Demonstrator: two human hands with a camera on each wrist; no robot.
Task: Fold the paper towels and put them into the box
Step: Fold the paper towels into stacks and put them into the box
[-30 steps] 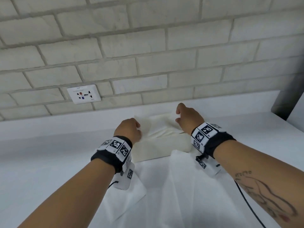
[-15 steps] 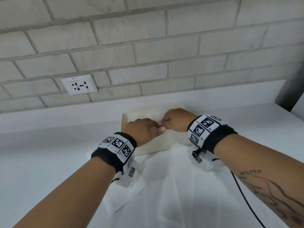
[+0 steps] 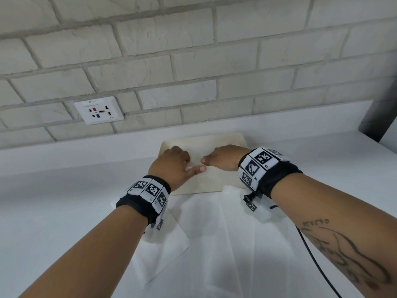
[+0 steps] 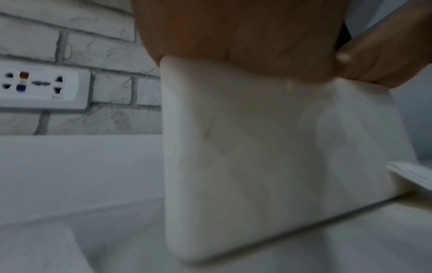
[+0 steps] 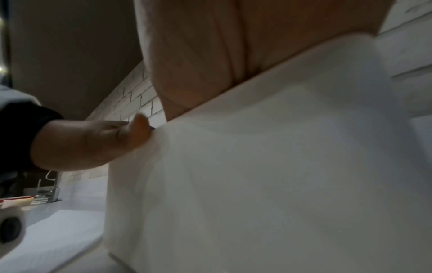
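Observation:
A cream box (image 3: 199, 183) stands at the back of the white table, close to the wall. Both hands lie on its top. My left hand (image 3: 174, 166) presses down on the left part, thumb pointing right. My right hand (image 3: 223, 159) rests flat on the right part, fingers pointing left. Between them shows a strip of folded white paper towel (image 3: 196, 157) in the box's mouth. The left wrist view shows my palm over the box (image 4: 268, 157), and the right wrist view shows the box wall (image 5: 268, 175) under my palm; the fingers are hidden in both.
Unfolded white paper towels (image 3: 225, 244) lie spread on the table in front of the box, with a smaller sheet (image 3: 163, 254) under my left forearm. A wall socket (image 3: 98, 110) sits in the brick wall. A black cable (image 3: 318, 265) runs along my right arm.
A second ago both hands held a towel above the box, apart. They came together, pushed it down into the box, and now lie on its top.

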